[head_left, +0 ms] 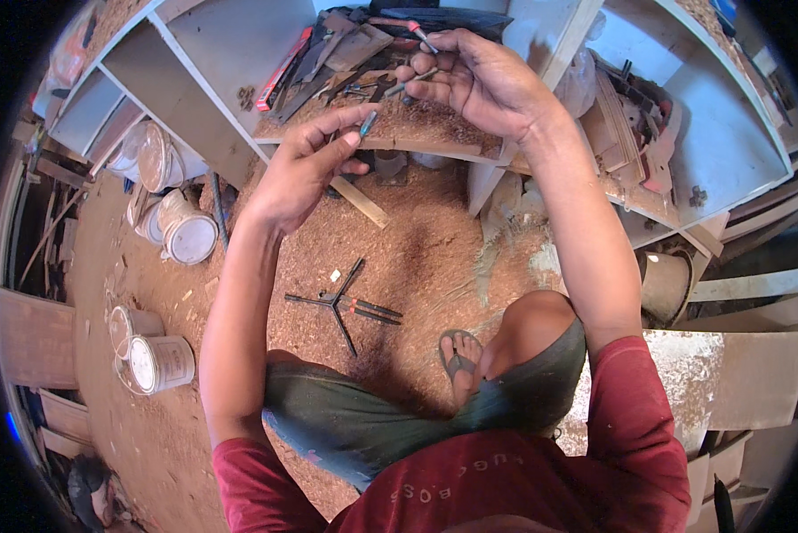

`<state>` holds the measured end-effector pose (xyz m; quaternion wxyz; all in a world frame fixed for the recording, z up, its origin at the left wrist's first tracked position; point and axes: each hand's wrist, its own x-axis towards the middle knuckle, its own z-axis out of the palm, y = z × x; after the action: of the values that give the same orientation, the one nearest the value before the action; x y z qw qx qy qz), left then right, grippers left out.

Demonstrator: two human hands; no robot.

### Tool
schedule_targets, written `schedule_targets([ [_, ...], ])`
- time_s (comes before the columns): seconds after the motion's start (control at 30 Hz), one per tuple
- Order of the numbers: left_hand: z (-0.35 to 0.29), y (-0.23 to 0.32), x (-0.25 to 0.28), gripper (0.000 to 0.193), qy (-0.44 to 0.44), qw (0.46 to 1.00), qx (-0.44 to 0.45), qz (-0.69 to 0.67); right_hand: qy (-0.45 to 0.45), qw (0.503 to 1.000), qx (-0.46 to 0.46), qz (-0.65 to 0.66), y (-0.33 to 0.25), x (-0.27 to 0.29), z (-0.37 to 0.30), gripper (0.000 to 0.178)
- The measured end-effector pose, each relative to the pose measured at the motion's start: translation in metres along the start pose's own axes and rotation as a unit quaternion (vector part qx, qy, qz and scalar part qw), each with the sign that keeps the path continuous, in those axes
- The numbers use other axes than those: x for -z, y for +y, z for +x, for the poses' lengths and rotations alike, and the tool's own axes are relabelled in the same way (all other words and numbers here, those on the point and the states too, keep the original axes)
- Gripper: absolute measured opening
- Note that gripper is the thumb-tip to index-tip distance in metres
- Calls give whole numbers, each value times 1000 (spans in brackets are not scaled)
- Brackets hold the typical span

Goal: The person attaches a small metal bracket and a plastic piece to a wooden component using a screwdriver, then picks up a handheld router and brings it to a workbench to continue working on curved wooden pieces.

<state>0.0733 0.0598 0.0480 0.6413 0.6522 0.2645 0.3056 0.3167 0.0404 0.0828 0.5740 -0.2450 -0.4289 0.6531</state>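
We see the left hand (306,169) pinching a small teal-tipped bit (368,123) at its fingertips. The right hand (470,75), at 2 o'clock from it and just beside, grips several thin bits (412,82), axes running 8-to-2 over the shelf (434,142).

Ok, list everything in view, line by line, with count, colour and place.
shelf unit: one, pale grey, top, dusted with sawdust
tools on shelf: several, dark, top centre
paint cans: several, white, on the floor at left
cross-shaped tool: one, black, on the sawdust floor, centre
sandal: one, grey, on the foot
small bits: a few, grey, in right hand
bit: one, bluish, in left hand
left hand: raised, pinching
right hand: raised
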Motion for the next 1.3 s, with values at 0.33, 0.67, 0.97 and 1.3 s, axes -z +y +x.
schedule_targets([
  [0.33,-33,9,7,33,-3,992,-46,120,-54,995,-64,-57,16,-18,1,21],
  [0.67,-36,4,8,33,3,992,-58,114,-33,993,-73,-82,10,-32,-3,24],
  [0.97,-37,5,8,35,22,995,-41,83,-12,995,-66,-78,14,-33,-2,27],
  [1.3,-35,2,9,36,36,995,-27,86,-7,997,-60,-42,13,-36,-4,28],
])
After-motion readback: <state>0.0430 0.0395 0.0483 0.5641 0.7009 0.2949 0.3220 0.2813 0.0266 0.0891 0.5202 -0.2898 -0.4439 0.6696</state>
